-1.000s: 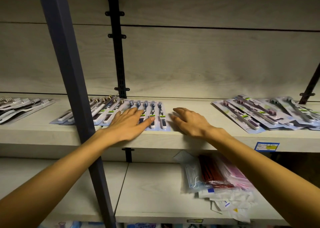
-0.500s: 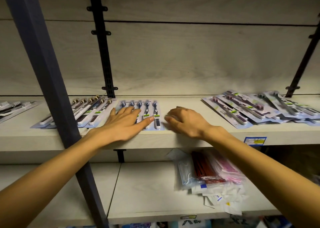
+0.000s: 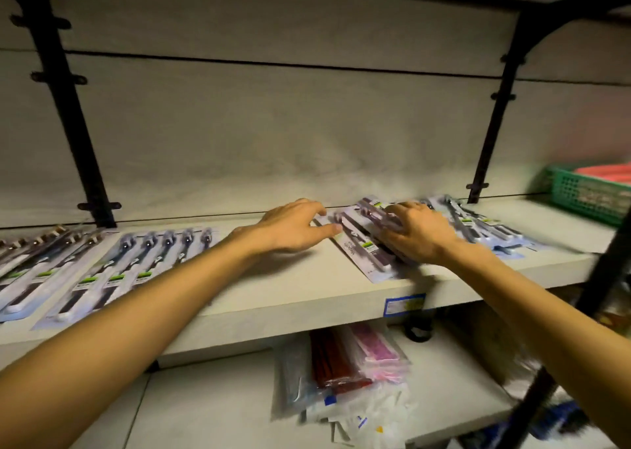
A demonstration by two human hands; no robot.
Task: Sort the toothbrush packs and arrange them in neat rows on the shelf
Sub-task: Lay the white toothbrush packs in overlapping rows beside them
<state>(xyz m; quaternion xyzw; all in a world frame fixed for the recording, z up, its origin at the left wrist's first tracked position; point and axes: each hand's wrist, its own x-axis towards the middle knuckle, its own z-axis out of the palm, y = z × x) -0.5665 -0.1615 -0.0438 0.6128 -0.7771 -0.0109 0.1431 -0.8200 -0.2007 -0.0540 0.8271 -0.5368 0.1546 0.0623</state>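
A fanned pile of purple toothbrush packs [image 3: 358, 250] lies on the right of the pale shelf [image 3: 307, 288], with darker packs [image 3: 478, 226] overlapping behind it. My left hand [image 3: 293, 225] reaches to the pile's left edge, and its relaxed fingertips touch the leftmost pack. My right hand [image 3: 416, 230] lies on top of the pile with its fingers bent over the packs; the thumb is hidden. To the left, a neat row of blue-headed toothbrush packs [image 3: 136, 261] lies flat, with brown-headed packs [image 3: 41, 254] beyond it.
A green basket [image 3: 587, 192] stands at the far right of the shelf. Black uprights [image 3: 495, 124] rise against the back wall, and a dark post [image 3: 607, 261] crosses the right foreground. Bagged goods [image 3: 341, 363] lie on the lower shelf. A blue price tag [image 3: 404, 303] marks the shelf edge.
Both hands left the blue-headed row and moved right onto the purple pile. The view swung right, bringing the green basket in.
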